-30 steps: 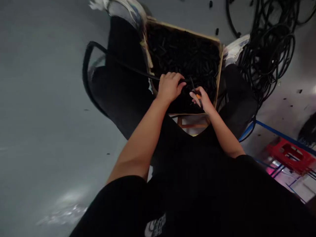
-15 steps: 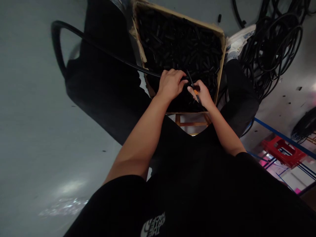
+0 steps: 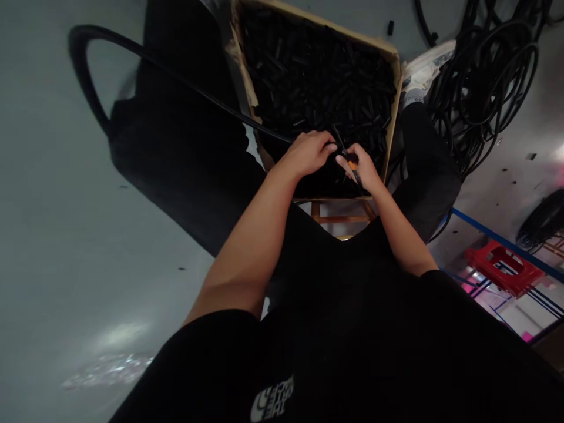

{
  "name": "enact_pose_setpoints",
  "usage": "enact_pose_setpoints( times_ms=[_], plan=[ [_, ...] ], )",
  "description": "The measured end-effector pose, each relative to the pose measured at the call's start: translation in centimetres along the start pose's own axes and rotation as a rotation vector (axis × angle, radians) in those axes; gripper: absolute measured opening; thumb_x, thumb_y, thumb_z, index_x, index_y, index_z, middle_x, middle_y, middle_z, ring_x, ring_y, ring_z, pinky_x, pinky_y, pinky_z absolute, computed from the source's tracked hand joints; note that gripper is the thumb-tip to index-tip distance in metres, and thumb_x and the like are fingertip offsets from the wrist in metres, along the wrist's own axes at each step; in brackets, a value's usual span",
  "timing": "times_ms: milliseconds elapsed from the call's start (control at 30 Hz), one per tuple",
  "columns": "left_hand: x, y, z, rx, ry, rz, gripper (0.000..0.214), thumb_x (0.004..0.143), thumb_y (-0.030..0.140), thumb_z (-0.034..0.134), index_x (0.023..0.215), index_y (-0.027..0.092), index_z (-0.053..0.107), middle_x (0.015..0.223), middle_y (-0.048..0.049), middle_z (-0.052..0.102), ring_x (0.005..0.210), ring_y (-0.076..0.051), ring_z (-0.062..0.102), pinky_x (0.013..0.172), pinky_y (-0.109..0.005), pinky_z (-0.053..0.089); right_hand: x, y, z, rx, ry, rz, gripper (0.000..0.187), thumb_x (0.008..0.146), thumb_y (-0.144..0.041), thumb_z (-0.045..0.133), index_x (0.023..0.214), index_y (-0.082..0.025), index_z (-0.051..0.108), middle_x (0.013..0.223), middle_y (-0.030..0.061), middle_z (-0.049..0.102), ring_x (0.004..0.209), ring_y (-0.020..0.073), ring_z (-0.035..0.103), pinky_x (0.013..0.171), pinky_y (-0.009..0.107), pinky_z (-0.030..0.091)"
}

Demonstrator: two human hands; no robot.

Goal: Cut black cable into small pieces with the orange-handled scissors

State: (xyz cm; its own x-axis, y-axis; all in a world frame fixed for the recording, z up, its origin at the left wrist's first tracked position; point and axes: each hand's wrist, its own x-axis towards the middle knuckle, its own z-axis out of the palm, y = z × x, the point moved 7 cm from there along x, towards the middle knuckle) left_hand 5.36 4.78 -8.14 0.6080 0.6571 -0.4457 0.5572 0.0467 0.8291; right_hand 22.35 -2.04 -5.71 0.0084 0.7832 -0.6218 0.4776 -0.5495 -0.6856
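Hose loop has shifted left; left hand point(image 3: 306, 154) closes tight on black hose point(image 3: 211, 100), right hand point(image 3: 359, 167) pinches orange-handled scissors point(image 3: 352, 165) above cardboard box point(image 3: 317, 29) of black tube pieces point(image 3: 317, 76), coiled black cable point(image 3: 484, 88) beside.

Grey concrete floor point(image 3: 97, 247) underfoot; on it, a loose heap of coiled black cable point(image 3: 482, 88), small black offcuts point(image 3: 531, 156) scattered just beside the heap, and a red plastic crate point(image 3: 503, 269) near the heap.
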Motion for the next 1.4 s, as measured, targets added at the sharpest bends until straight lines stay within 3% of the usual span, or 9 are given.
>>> enact_pose_setpoints(
  times_ms=[133, 267, 433, 567, 800, 933, 1067, 1233, 1400],
  plan=[
    [-0.2, -0.7, -1.1, -0.045, 0.016, -0.029, 0.034, 0.113, 0.032, 0.064, 0.141, 0.024, 0.081, 0.147, -0.0168, 0.084, 0.150, -0.043, 0.073, 0.140, -0.065, 0.051, 0.0, 1.6, -0.8, 0.009, 0.103, 0.091, 0.083, 0.088, -0.099, 0.095, 0.104, -0.030, 0.052, 0.084, -0.0033, 0.055, 0.080, 0.0199, 0.059, 0.066, 0.032, 0.053],
    [-0.6, -1.1, -2.4, -0.110, 0.039, -0.081, 0.051, 0.106, 0.031, 0.074, 0.157, 0.025, 0.074, 0.155, -0.0160, 0.082, 0.154, -0.041, 0.072, 0.141, -0.059, 0.054, -1.8, 2.7, -0.7, 0.081, 0.039, 0.100, 0.081, 0.093, -0.099, 0.090, 0.106, -0.030, 0.049, 0.086, -0.0046, 0.058, 0.073, 0.0160, 0.057, 0.063, 0.031, 0.049],
    [-0.8, -0.3, -2.2, -0.142, 0.099, -0.078, 0.066, 0.104, 0.034, 0.084, 0.167, 0.028, 0.063, 0.148, -0.0141, 0.084, 0.147, -0.041, 0.079, 0.134, -0.058, 0.061, -3.1, 1.8, 0.1, 0.023, -0.016, 0.066, 0.076, 0.093, -0.090, 0.096, 0.105, -0.029, 0.051, 0.090, -0.0046, 0.058, 0.078, 0.0149, 0.054, 0.069, 0.031, 0.052],
    [-0.9, 0.4, -2.2, -0.084, 0.134, -0.038, 0.055, 0.110, 0.032, 0.077, 0.163, 0.027, 0.063, 0.147, -0.0175, 0.085, 0.145, -0.043, 0.081, 0.129, -0.064, 0.063, -2.6, 0.4, 0.3, 0.005, 0.039, 0.093, 0.078, 0.091, -0.094, 0.094, 0.102, -0.030, 0.051, 0.089, -0.0047, 0.057, 0.080, 0.0157, 0.054, 0.066, 0.030, 0.049],
    [-1.5, 0.7, -3.6, 0.036, 0.174, -0.039, 0.034, 0.118, 0.046, 0.062, 0.144, 0.031, 0.079, 0.148, -0.0133, 0.087, 0.160, -0.046, 0.068, 0.143, -0.073, 0.045, -2.7, 0.0, 0.3, 0.083, 0.077, 0.150, 0.078, 0.096, -0.095, 0.089, 0.103, -0.032, 0.043, 0.085, -0.0065, 0.056, 0.073, 0.0149, 0.058, 0.065, 0.031, 0.053],
    [-1.6, 1.3, -3.3, 0.032, 0.146, -0.069, 0.041, 0.122, 0.054, 0.056, 0.144, 0.030, 0.080, 0.151, -0.0093, 0.085, 0.163, -0.043, 0.060, 0.144, -0.073, 0.038, -2.2, -0.3, 0.8, 0.108, 0.083, 0.151, 0.078, 0.095, -0.093, 0.093, 0.106, -0.032, 0.046, 0.090, -0.0042, 0.059, 0.078, 0.0169, 0.065, 0.071, 0.035, 0.061],
    [-1.4, 1.3, -3.2, 0.041, 0.136, -0.069, 0.043, 0.123, 0.052, 0.053, 0.152, 0.029, 0.076, 0.151, -0.0070, 0.085, 0.165, -0.039, 0.056, 0.144, -0.072, 0.035, -0.8, -1.8, 1.2, 0.084, 0.042, 0.127, 0.078, 0.097, -0.096, 0.090, 0.109, -0.031, 0.049, 0.090, -0.0048, 0.055, 0.078, 0.0167, 0.064, 0.071, 0.034, 0.058],
    [-1.3, 1.2, -4.2, -0.009, 0.224, -0.052, 0.046, 0.123, 0.059, 0.051, 0.149, 0.031, 0.077, 0.145, -0.0137, 0.085, 0.164, -0.046, 0.056, 0.141, -0.075, 0.037, 0.5, -3.5, 0.5, -0.023, 0.110, 0.076, 0.077, 0.096, -0.095, 0.091, 0.107, -0.030, 0.052, 0.091, -0.0022, 0.055, 0.090, 0.0202, 0.063, 0.076, 0.034, 0.060],
    [-1.3, 1.9, -3.8, 0.046, 0.165, -0.076, 0.063, 0.127, 0.061, 0.028, 0.153, 0.023, 0.072, 0.153, -0.0104, 0.079, 0.162, -0.037, 0.052, 0.146, -0.067, 0.034, 0.9, -2.4, 0.2, 0.028, 0.091, 0.126, 0.078, 0.096, -0.098, 0.091, 0.109, -0.030, 0.054, 0.088, -0.0027, 0.055, 0.083, 0.0198, 0.062, 0.073, 0.035, 0.059]
  ],
)
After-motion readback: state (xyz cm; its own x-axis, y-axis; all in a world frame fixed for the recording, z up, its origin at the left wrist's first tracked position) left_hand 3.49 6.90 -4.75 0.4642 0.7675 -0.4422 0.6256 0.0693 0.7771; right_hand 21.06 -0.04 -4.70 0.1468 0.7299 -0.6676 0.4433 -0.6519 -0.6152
